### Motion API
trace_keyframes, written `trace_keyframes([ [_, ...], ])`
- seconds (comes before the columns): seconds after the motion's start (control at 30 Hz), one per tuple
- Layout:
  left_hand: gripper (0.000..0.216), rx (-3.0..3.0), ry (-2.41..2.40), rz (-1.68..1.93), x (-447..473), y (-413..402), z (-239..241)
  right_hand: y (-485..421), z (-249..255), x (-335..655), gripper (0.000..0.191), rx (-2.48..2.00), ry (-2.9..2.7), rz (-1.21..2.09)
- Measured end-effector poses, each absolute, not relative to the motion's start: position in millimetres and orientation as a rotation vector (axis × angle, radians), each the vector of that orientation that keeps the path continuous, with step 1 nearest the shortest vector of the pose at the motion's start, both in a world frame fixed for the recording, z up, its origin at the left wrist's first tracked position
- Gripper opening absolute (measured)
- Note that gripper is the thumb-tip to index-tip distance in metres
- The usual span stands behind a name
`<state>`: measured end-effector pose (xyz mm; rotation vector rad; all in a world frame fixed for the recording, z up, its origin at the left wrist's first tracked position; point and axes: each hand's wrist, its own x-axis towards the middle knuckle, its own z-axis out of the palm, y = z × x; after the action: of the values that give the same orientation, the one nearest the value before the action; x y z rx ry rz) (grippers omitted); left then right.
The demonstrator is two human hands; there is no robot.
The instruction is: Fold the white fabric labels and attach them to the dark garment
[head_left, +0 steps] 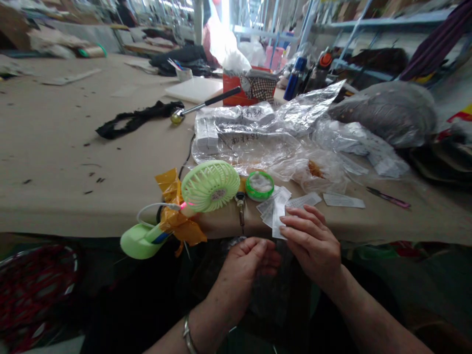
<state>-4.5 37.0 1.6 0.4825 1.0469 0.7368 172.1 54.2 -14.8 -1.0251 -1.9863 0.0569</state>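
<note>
My left hand (pixel 248 268) is in front of the table edge, thumb and fingers pinched together. Whatever they hold, if anything, is hidden or too small to make out. Just above it, a thin metal-tipped tool (pixel 241 209), resembling a soldering iron, points over the edge. My right hand (pixel 315 246) rests with fingers stretched out at the near edge of several white printed paper slips (pixel 279 211), its fingertips touching them. Behind the slips sits a round green container (pixel 259 186) with white fluffy material in it. A green handheld fan (pixel 211 187) is fastened at the edge with yellow tape (pixel 180 223).
Clear plastic bags (pixel 250 142) hold stacked white slips behind the fan. Pink-handled tweezers (pixel 389 197) lie to the right. Farther back are a black strip of material (pixel 138 118), a metal rod with a black handle (pixel 206 104) and a blue bottle (pixel 294 78).
</note>
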Motion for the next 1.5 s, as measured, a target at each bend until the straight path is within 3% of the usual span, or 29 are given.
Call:
trace_keyframes([
  [0.13, 0.031, 0.174, 0.804, 0.791, 14, 41, 8, 27, -13, 170, 0.013, -0.968, -2.072, 0.149],
  [0.33, 0.016, 0.163, 0.891, 0.762, 29, 45, 4, 15, -13, 180, 0.018, -0.967, -2.12, 0.195],
  [0.47, 0.017, 0.275, 1.049, 0.639, 29, 43, 5, 41, -14, 202, 0.035, -1.274, -2.099, 0.01],
  [0.67, 0.019, 0.321, 1.109, 0.588, 32, 39, 5, 57, -27, 216, 0.022, -1.407, -2.171, -0.209],
  [1.03, 0.012, 0.164, 0.956, 0.615, 41, 47, 8, 24, -23, 210, 0.013, -0.989, -2.007, 0.276],
  [1.5, 0.014, 0.14, 0.831, 0.631, 43, 40, 2, 5, -25, 200, 0.01, -0.821, -2.26, 0.363],
])
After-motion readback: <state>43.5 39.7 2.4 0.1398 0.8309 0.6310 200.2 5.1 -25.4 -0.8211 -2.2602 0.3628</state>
